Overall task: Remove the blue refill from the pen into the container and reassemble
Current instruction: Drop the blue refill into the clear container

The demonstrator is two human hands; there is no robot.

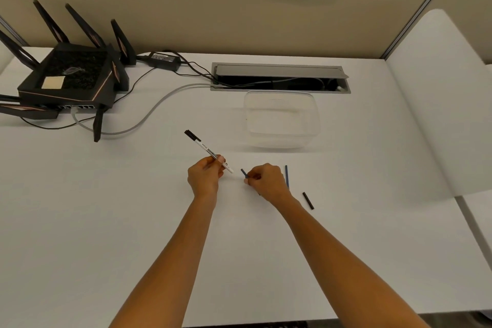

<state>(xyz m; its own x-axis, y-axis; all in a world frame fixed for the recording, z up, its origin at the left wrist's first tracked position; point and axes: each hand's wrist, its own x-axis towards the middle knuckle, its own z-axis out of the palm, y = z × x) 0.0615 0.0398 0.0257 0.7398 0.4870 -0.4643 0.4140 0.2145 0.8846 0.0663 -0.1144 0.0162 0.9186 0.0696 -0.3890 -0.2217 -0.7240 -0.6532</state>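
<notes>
Working at the white desk (133, 221), hands close but apart. Clear rectangular plastic container (282, 120) sits beyond my right hand (266, 181), nothing visible in it. My left hand (205, 177) pinches the white pen barrel with black cap (205, 149). Right-hand fingers clamp a short dark blue piece (244, 173). Thin blue refill (287, 174) lies just right of that hand; small black pen part (308, 200) further right.

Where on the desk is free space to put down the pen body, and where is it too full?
Free: the wide bare patch between the left hand and the router, and the near desk outside both forearms. Crowded: right of the right hand, where a blue stick and a black piece lie; also around the router's cables.
</notes>
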